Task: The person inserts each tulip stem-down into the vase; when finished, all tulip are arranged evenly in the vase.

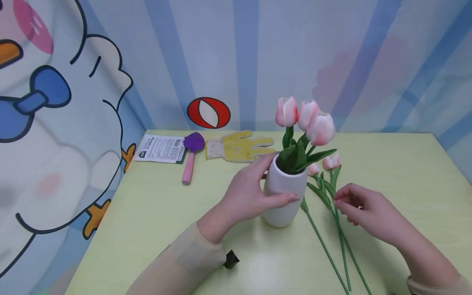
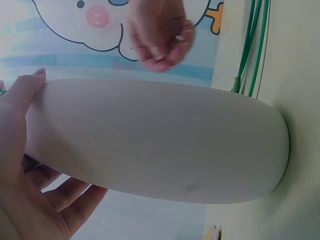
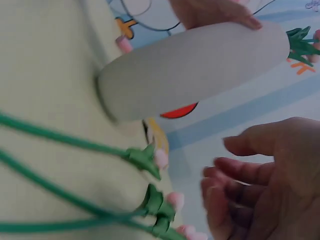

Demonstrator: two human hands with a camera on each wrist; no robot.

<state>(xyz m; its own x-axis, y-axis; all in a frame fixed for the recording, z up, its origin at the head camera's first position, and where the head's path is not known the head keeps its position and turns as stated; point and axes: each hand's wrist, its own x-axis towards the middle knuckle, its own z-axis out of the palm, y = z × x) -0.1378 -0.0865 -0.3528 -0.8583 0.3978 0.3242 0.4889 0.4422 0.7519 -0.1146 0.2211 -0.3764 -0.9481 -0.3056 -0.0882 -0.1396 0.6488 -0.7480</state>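
A white vase [image 1: 285, 196] stands on the table with three pink-and-white tulips [image 1: 320, 129] and their green leaves in it. My left hand [image 1: 250, 188] grips the vase near its top, thumb across the front and fingers round the far side. To the right of the vase, my right hand [image 1: 368, 211] hovers over tulips lying on the table, whose green stems [image 1: 341, 241] run toward the near edge. In the right wrist view my right hand [image 3: 270, 185] has loosely bent fingers, a gap between thumb and forefinger, and nothing held.
Along the back lie a yellow-and-white work glove [image 1: 239, 147], a small trowel [image 1: 189, 162] with purple blade and pink handle, and a printed packet [image 1: 160, 148]. A black piece [image 1: 231, 259] shows by the left sleeve. Behind the table hangs a cartoon-printed backdrop [image 1: 287, 53].
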